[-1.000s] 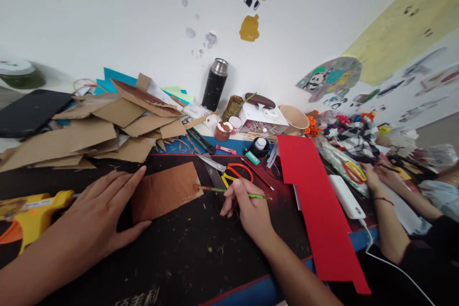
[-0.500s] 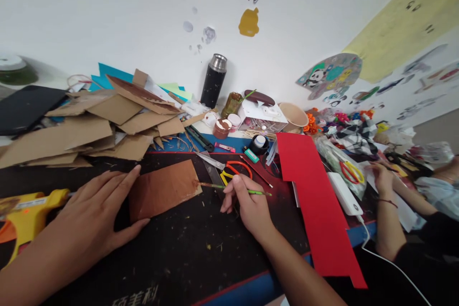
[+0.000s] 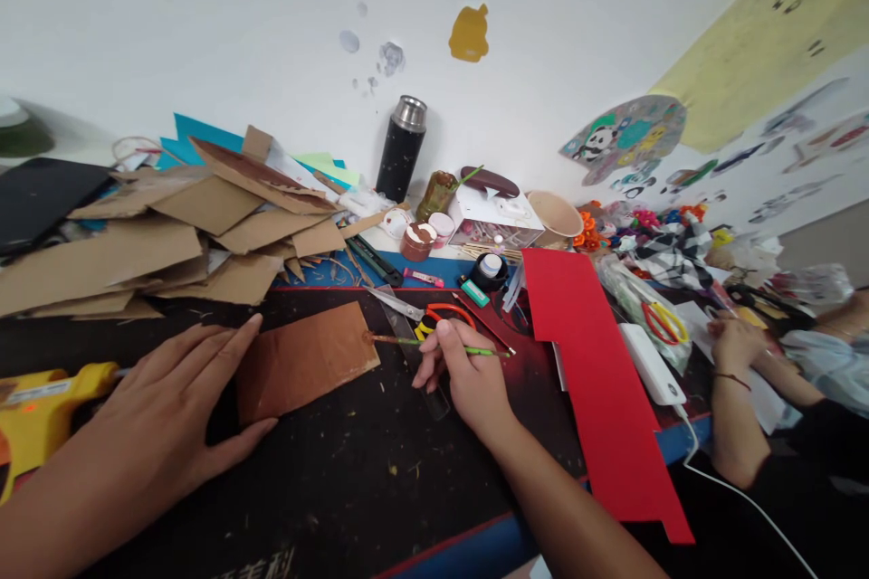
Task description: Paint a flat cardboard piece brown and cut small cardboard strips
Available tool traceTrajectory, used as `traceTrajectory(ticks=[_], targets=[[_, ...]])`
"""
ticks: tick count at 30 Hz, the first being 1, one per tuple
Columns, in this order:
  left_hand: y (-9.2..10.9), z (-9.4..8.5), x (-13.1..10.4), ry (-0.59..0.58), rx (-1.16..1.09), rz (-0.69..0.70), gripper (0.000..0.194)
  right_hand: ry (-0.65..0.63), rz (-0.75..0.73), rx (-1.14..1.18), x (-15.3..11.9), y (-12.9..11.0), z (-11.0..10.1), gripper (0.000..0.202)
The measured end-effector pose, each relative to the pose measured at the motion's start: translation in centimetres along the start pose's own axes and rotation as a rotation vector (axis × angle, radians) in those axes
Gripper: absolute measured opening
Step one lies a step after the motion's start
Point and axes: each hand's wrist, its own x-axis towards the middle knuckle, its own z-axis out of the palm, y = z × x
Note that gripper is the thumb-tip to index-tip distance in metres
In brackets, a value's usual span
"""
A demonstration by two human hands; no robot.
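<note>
A rectangular piece of cardboard [image 3: 309, 362], coated brown, lies flat on the dark mat. My left hand [image 3: 180, 398] rests at its left end with fingers stretched out; thumb and index finger touch the edge. In my right hand [image 3: 468, 375] is a thin green paintbrush [image 3: 483, 351], pinched between thumb and fingers. The brush tip meets the cardboard near its right edge, where the paint looks darker. Just behind my right hand lie scissors [image 3: 400, 303] with red and yellow handles. A ruler-like strip [image 3: 438, 403] runs partly under that hand.
A yellow glue gun [image 3: 51, 407] lies at the left, below stacked cardboard scraps [image 3: 101, 258]. Behind stand a paint jar [image 3: 417, 242] and a black flask [image 3: 402, 149]. Red card [image 3: 590, 362] and a white power bank [image 3: 652, 366] lie right, near another person's hands [image 3: 737, 344].
The view has shifted slightly. The brush tip stays at the cardboard's right edge, and my right hand has tilted a little, showing more of the strip under it. My left hand keeps its place.
</note>
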Motion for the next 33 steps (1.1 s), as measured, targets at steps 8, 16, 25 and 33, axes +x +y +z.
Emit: traceTrajectory(ticks=[8, 16, 25, 33], targets=[[0.1, 0.1, -0.1, -0.013, -0.025, -0.033, 0.101, -0.011, -0.005, -0.018, 1.4, -0.3, 0.6, 0.062], [-0.1, 0.5, -0.5, -0.017, -0.045, -0.056, 0.105, -0.046, -0.049, -0.045, 3.0, -0.6, 1.6, 0.060], [0.2, -0.1, 0.0, 0.013, 0.002, -0.004, 0.101, -0.046, -0.041, -0.047, 1.9, -0.7, 0.9, 0.064], [0.2, 0.0, 0.1, 0.001, 0.018, 0.006, 0.102, -0.060, -0.001, -0.069, -0.7, -1.1, -0.5, 0.065]])
